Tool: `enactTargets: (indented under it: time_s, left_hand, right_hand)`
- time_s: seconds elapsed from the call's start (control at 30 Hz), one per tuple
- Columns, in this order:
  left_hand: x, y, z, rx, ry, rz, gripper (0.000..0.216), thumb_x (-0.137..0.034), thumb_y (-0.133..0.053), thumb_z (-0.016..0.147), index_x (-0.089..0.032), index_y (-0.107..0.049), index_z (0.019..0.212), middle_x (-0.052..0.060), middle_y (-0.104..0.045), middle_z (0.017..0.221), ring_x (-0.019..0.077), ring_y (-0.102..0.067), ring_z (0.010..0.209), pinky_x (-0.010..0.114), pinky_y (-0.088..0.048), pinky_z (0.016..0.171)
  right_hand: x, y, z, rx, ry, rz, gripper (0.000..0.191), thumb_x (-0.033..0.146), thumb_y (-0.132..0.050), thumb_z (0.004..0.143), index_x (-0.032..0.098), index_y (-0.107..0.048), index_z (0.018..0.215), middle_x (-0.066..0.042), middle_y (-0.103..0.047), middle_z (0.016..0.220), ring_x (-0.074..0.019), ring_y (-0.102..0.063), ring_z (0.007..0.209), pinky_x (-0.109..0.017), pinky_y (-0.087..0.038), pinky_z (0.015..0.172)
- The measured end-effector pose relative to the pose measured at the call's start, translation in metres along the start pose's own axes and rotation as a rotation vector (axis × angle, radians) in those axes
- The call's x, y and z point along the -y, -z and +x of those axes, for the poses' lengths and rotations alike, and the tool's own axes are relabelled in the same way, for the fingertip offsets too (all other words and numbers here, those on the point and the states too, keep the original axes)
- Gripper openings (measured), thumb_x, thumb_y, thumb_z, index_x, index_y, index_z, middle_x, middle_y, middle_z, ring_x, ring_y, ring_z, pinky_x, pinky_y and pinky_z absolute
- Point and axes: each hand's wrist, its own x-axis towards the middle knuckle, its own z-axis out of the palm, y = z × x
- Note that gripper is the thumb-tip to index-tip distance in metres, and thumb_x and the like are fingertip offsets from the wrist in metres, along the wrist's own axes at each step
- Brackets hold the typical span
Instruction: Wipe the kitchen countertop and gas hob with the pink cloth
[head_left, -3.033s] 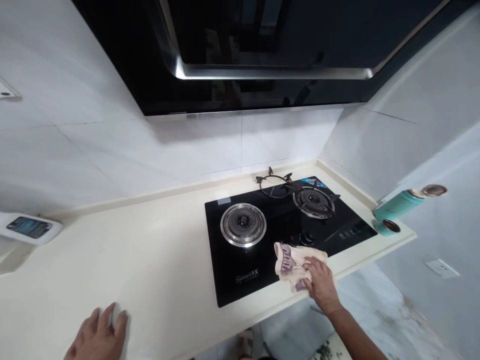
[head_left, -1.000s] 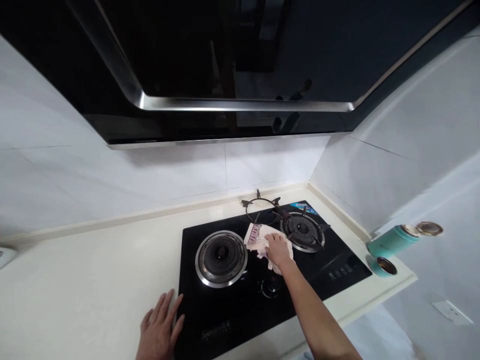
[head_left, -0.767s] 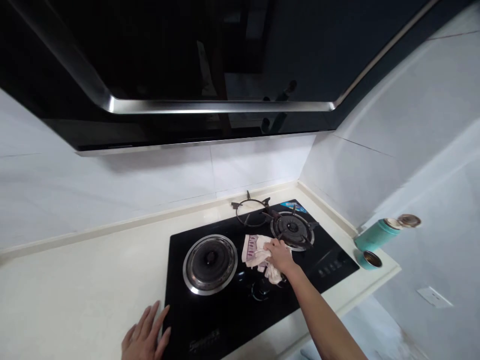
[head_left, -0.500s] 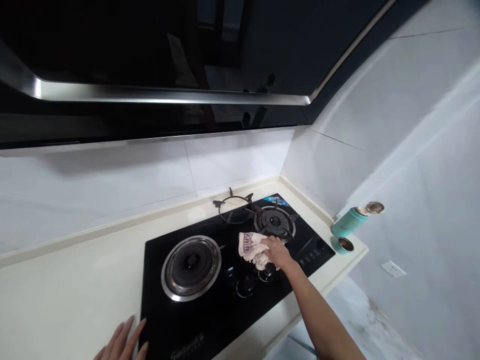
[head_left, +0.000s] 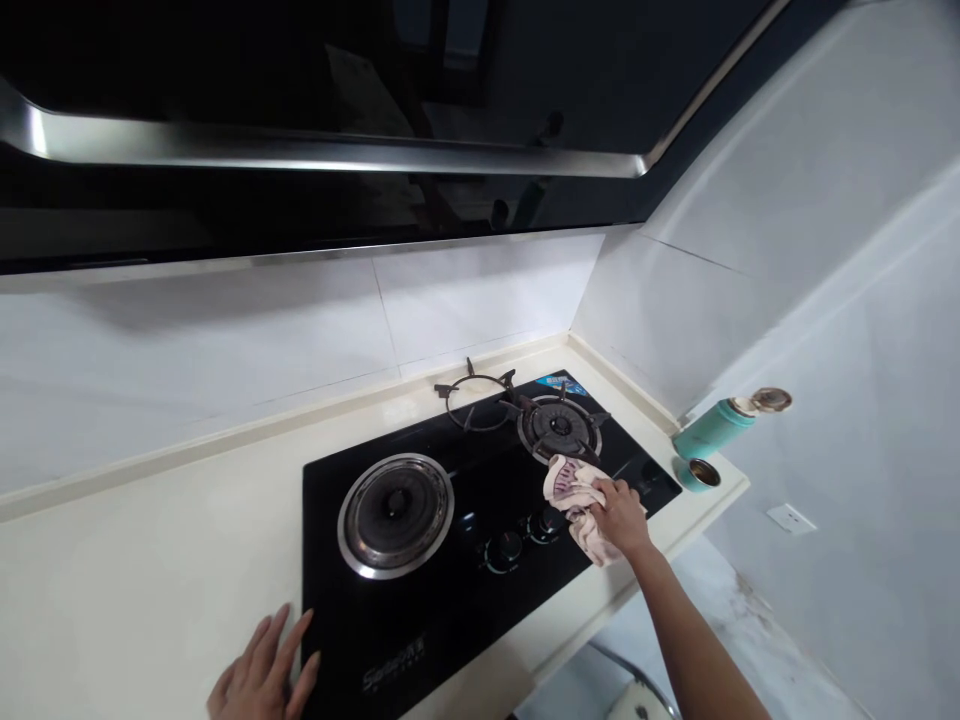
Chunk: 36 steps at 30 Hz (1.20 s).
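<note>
My right hand is closed on a crumpled pale pink cloth, pressed on the black glass gas stove near its front right part. The cloth lies just in front of the right burner, which carries a pot support, and right of the control knobs. Fingers spread, my left hand rests at the stove's left edge, fingertips by the glass border. The left burner has no pot support on it. A loose ring-shaped pot support sits across the stove's back edge.
A teal thermos with its lid flipped up stands on the right end of the cream counter, beside a teal cup. The dark range hood hangs low overhead. A wall socket is at right.
My right hand has moved the cloth to the right, away from the knobs, which now show more fully. My left hand stays by the stove's left edge. The view has shifted slightly.
</note>
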Motion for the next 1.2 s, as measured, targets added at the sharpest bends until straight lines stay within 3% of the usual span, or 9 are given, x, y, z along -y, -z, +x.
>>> enactTargets:
  time_s: [0.2, 0.5, 0.63, 0.8, 1.0, 1.1, 1.2]
  left_hand:
    - [-0.009, 0.008, 0.002, 0.011, -0.019, 0.041, 0.054, -0.045, -0.033, 0.102, -0.026, -0.062, 0.144, 0.011, -0.055, 0.159, 0.0286, -0.044, 0.15, 0.05, -0.036, 0.117]
    - [-0.016, 0.009, 0.003, -0.019, -0.032, 0.025, 0.053, -0.043, -0.033, 0.105, -0.024, -0.062, 0.145, 0.013, -0.055, 0.159, 0.0299, -0.043, 0.151, 0.053, -0.034, 0.117]
    - [-0.018, 0.008, 0.004, -0.027, -0.034, 0.022, 0.052, -0.042, -0.034, 0.105, -0.025, -0.063, 0.145, 0.013, -0.055, 0.158, 0.029, -0.042, 0.151, 0.052, -0.034, 0.118]
    - [-0.02, 0.006, 0.003, -0.038, -0.03, 0.018, 0.053, -0.039, -0.034, 0.105, -0.023, -0.062, 0.146, 0.014, -0.054, 0.159, 0.0299, -0.041, 0.152, 0.052, -0.033, 0.118]
    - [-0.02, 0.005, 0.003, -0.047, -0.032, 0.01, 0.051, -0.04, -0.038, 0.104, -0.023, -0.064, 0.145, 0.014, -0.055, 0.158, 0.0318, -0.042, 0.15, 0.054, -0.034, 0.117]
    - [-0.021, 0.007, 0.002, -0.041, -0.032, -0.007, 0.05, -0.04, -0.04, 0.104, -0.024, -0.064, 0.145, 0.015, -0.055, 0.158, 0.0324, -0.042, 0.15, 0.054, -0.033, 0.118]
    - [-0.022, 0.009, 0.001, -0.029, -0.031, -0.031, 0.049, -0.039, -0.043, 0.103, -0.024, -0.063, 0.145, 0.015, -0.054, 0.159, 0.0331, -0.042, 0.151, 0.054, -0.033, 0.118]
  right_hand:
    - [0.021, -0.02, -0.06, -0.067, -0.125, 0.009, 0.045, 0.035, -0.053, 0.096, 0.025, -0.061, 0.139, -0.015, -0.054, 0.136, -0.0324, -0.053, 0.121, -0.042, -0.044, 0.098]
    - [0.076, -0.033, -0.148, -0.023, -0.102, -0.014, 0.05, 0.037, -0.05, 0.097, 0.016, -0.053, 0.143, -0.02, -0.057, 0.13, -0.0332, -0.059, 0.114, -0.044, -0.044, 0.103]
    - [0.107, -0.034, -0.178, 0.019, -0.017, 0.004, 0.045, 0.033, -0.052, 0.095, 0.022, -0.057, 0.137, -0.017, -0.059, 0.133, -0.0321, -0.059, 0.115, -0.044, -0.045, 0.103]
    - [0.167, -0.045, -0.221, 0.08, 0.136, 0.038, 0.047, 0.031, -0.064, 0.087, 0.026, -0.062, 0.133, -0.015, -0.06, 0.137, -0.0339, -0.058, 0.118, -0.046, -0.047, 0.101]
    - [0.229, -0.066, -0.261, 0.3, 0.377, 0.217, 0.072, 0.027, -0.08, 0.07, 0.032, -0.059, 0.139, -0.013, -0.049, 0.155, -0.0396, -0.049, 0.135, -0.056, -0.042, 0.111]
    - [0.245, -0.064, -0.269, 0.35, 0.474, 0.434, 0.057, 0.023, -0.079, 0.067, 0.031, -0.067, 0.122, -0.007, -0.06, 0.139, -0.0308, -0.057, 0.125, -0.045, -0.046, 0.107]
    - [0.254, -0.05, -0.256, 0.272, 0.492, 0.577, 0.039, 0.017, -0.07, 0.068, 0.028, -0.067, 0.105, -0.001, -0.062, 0.112, -0.0194, -0.063, 0.103, -0.031, -0.051, 0.093]
